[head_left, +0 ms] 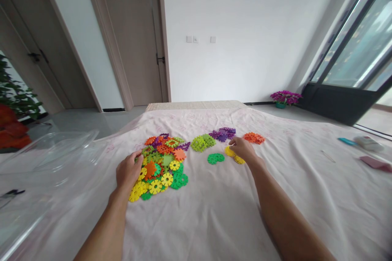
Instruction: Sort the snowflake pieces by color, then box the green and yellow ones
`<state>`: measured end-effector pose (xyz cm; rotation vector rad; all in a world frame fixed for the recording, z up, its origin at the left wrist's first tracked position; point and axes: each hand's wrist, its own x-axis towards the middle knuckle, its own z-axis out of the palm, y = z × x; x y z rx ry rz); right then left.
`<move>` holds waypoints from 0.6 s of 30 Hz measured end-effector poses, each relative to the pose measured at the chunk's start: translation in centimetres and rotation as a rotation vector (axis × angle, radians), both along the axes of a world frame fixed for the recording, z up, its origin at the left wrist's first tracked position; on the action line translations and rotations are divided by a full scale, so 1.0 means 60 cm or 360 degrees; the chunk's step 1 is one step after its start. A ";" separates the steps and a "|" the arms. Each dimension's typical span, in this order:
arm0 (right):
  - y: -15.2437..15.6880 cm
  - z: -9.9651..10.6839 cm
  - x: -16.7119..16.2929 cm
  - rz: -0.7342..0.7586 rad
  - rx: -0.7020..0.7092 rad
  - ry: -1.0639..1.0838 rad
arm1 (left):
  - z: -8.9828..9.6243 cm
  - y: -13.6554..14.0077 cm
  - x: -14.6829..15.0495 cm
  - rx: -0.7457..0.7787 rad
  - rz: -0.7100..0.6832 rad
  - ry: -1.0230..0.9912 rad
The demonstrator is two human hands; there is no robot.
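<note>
A mixed pile of plastic snowflake-shaped building pieces [161,163] in yellow, green, orange and purple lies on the cloth. At its left edge rests my left hand [129,168], its fingers curled inward against the pieces; what they grip is hidden. My right hand [244,149] is over a few yellow pieces [239,160], fingers bent together, with their tips partly hidden. Single-colour groups lie between and beyond my hands: lime green pieces [202,143], purple pieces [225,134], green pieces [216,158] and orange pieces [254,138].
Clear plastic containers [61,151] stand at the left on the pale bedcloth [208,216]. Toward the right edge are a blue item [347,141], a white object [368,143], a pink cloth-like item [376,163] and a thin stick [328,156].
</note>
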<state>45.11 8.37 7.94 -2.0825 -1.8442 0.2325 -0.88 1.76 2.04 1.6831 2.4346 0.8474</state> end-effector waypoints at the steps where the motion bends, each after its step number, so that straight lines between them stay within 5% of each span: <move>1: 0.001 -0.001 0.004 -0.0036 -0.0023 -0.0041 | 0.000 0.000 0.000 -0.0005 0.0004 -0.0002; 9: -0.005 0.009 -0.010 -0.0097 0.0053 -0.0165 | 0.002 -0.001 0.001 -0.0004 -0.0006 -0.0018; 18: -0.058 0.014 -0.160 0.0955 -0.0018 0.0320 | -0.001 0.001 -0.001 -0.0010 0.0007 -0.0011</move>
